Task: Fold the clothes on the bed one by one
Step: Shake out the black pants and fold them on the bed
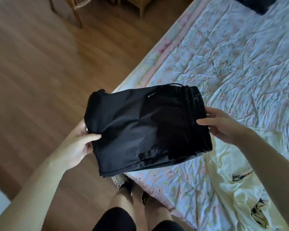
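Right now the person stands at the bed's (232, 67) edge, holding a folded black garment (145, 129) up in the air between both hands, partly over the floor (40, 72) and partly over the mattress corner. The left hand (77, 140) grips its left edge, thumb lying on top of the cloth. The right hand (222, 124) pinches the gathered waistband side, thumb on top too. A pale yellow shirt (240, 180) lies spread on the floral sheet just beside it. Another dark item (257, 4) sits at the bed's far end.
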